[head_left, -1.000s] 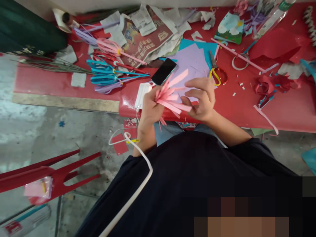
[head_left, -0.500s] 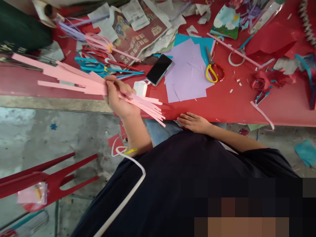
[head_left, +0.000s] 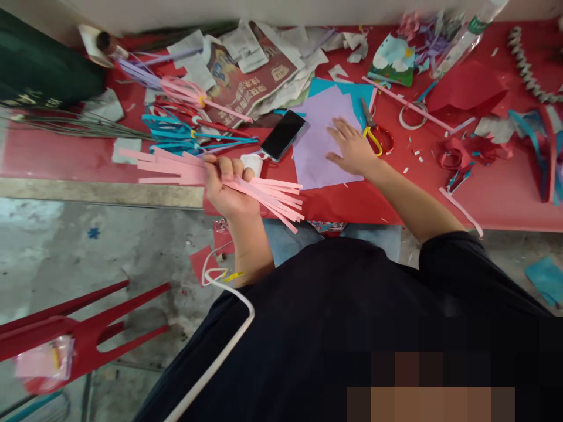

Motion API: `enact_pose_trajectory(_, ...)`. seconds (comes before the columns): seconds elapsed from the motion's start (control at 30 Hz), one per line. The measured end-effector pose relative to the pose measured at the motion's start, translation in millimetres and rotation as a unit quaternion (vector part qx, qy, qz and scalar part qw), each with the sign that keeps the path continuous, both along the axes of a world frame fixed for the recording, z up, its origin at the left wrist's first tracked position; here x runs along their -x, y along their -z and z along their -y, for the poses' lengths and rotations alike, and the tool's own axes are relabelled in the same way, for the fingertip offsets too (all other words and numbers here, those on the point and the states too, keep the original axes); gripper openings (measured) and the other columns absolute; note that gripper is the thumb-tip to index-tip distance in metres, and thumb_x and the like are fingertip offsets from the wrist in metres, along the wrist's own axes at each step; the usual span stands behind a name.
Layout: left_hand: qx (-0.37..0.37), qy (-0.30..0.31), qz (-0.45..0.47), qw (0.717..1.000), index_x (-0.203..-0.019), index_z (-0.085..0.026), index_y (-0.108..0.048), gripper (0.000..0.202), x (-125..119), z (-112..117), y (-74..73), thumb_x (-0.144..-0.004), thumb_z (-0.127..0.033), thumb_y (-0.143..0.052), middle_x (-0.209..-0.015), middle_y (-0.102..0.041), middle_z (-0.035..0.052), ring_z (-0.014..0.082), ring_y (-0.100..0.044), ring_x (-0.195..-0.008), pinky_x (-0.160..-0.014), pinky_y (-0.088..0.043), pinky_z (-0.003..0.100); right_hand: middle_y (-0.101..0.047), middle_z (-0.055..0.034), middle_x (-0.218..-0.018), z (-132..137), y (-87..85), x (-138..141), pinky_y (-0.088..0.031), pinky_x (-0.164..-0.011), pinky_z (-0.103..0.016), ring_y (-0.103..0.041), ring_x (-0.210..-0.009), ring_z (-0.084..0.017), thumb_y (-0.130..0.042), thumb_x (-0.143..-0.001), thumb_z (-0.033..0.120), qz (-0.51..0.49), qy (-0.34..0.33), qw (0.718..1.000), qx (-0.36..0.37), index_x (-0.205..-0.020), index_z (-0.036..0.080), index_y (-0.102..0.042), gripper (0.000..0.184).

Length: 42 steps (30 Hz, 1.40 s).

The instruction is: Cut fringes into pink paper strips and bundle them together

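Observation:
My left hand (head_left: 231,184) is closed around a bundle of pink paper strips (head_left: 275,196), whose ends fan out on both sides of the fist, above the table's front edge. My right hand (head_left: 352,146) lies spread over the purple paper sheets (head_left: 312,158), fingers apart. Right beside its fingers are scissors (head_left: 373,130) with yellow and red handles. Under the purple sheets, some blue paper (head_left: 319,88) sticks out at the back. A black phone (head_left: 284,135) rests at the left of the sheets, with a white box-like piece (head_left: 251,165) near it.
Blue strips (head_left: 176,132) and looped pink strips (head_left: 182,88) lie left on the red table (head_left: 281,205). Newspaper (head_left: 246,76) covers the back. Red paper scraps (head_left: 455,155) and a clear bottle (head_left: 466,41) are at right. A red stool (head_left: 88,334) lies on the floor; a white cable (head_left: 224,387) crosses my front.
My right hand has moved from the table's front edge up onto the purple sheets, fingers spreading. My left hand has shifted slightly right and down, still holding the pink strips.

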<state>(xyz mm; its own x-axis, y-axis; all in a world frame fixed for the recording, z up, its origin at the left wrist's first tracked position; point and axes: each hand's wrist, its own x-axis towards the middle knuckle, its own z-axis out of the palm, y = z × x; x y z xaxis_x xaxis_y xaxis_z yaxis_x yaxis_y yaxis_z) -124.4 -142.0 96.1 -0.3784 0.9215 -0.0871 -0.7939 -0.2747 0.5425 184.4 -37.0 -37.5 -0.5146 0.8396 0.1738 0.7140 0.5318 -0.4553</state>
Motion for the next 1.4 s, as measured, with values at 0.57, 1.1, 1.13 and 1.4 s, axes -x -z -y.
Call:
enact_pose_trajectory(0.57,0.013,0.023,0.001,1.0,-0.093,-0.019,-0.051,0.038,8.4,0.2,17.4,-0.119,-0.032,-0.026,-0.057,-0.029,-0.0082,0.0092,-0.026,-0.051,-0.053,-0.016,0.022,-0.044,-0.0228,-0.171,118.0,0.8,-56.5,-0.038,-0.129,-0.065,-0.038,-0.162,-0.039,-0.047,-0.103,0.073,-0.01,-0.129,0.99,0.056,-0.157,0.016,-0.056,0.079)
enact_pose_trajectory(1.1,0.033,-0.007,0.009,0.999,-0.09,-0.019,-0.052,0.037,-1.4,23.4,6.7,-0.117,-0.032,-0.031,-0.058,-0.025,-0.0082,0.0103,-0.025,-0.049,-0.052,-0.018,0.022,-0.036,-0.029,-0.173,7.2,12.8,20.4,-0.026,-0.135,-0.064,-0.032,-0.164,-0.044,-0.055,-0.099,0.075,0.086,-0.165,0.981,0.045,-0.163,0.001,-0.043,0.099)
enact_pose_trajectory(1.13,0.036,-0.006,0.008,0.999,-0.09,-0.02,-0.052,0.036,1.3,23.7,8.8,-0.117,-0.032,-0.032,-0.059,-0.025,-0.008,0.0105,-0.025,-0.049,-0.052,-0.018,0.023,-0.035,-0.0293,-0.173,25.9,14.2,6.8,-0.027,-0.134,-0.065,-0.032,-0.164,-0.044,-0.056,-0.098,0.077,0.082,-0.181,0.979,0.053,-0.163,0.001,-0.043,0.101)
enact_pose_trajectory(1.4,0.056,0.033,0.02,0.998,-0.087,-0.021,-0.052,0.046,-6.8,-3.4,19.0,-0.118,-0.033,-0.021,-0.057,-0.022,-0.007,0.0122,-0.022,-0.048,-0.048,-0.018,0.023,-0.048,-0.0212,-0.169,118.4,-8.4,-83.6,-0.037,-0.129,-0.064,-0.042,-0.16,-0.039,-0.046,-0.104,0.073,0.006,-0.128,0.991,0.048,-0.166,0.015,-0.045,0.084)
